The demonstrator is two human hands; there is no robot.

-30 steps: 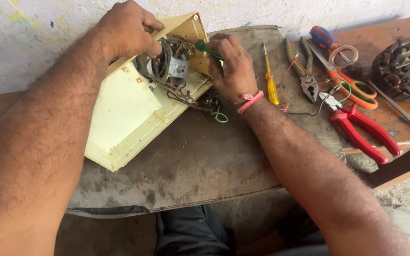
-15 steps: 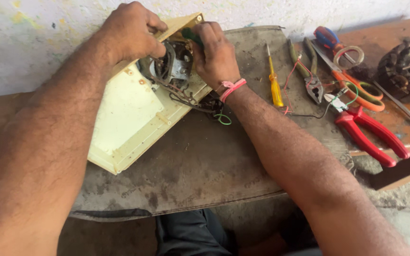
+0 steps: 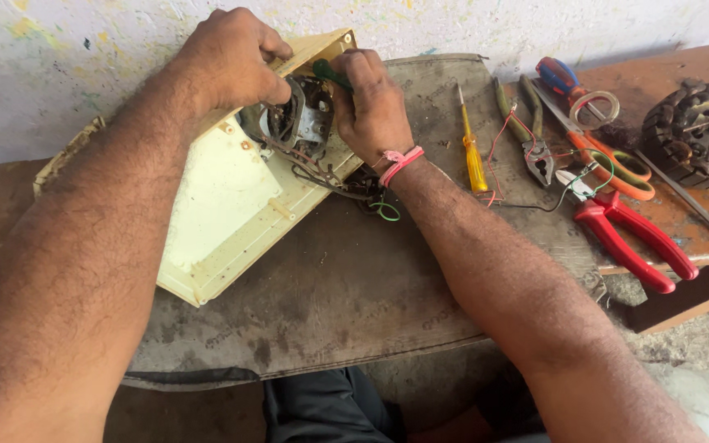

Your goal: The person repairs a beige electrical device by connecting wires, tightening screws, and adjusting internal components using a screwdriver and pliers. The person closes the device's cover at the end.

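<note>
The right hand (image 3: pixel 375 107) grips a green-handled screwdriver (image 3: pixel 331 72), its tip hidden in the small metal motor (image 3: pixel 297 121). The left hand (image 3: pixel 235 57) clamps the top edge of the cream plastic casing (image 3: pixel 223 205), a flat rectangular shell tilted on the worn, stained table (image 3: pixel 346 287). Loose wires (image 3: pixel 346 182) trail beside it. To the right lie one yellow screwdriver (image 3: pixel 473 156) and two red pliers (image 3: pixel 633 238), well apart from the hands.

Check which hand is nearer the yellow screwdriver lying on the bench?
Right. The right hand is just left of the yellow screwdriver, gripping a green-handled tool; the left hand is farther left, on the cream casing.
</note>
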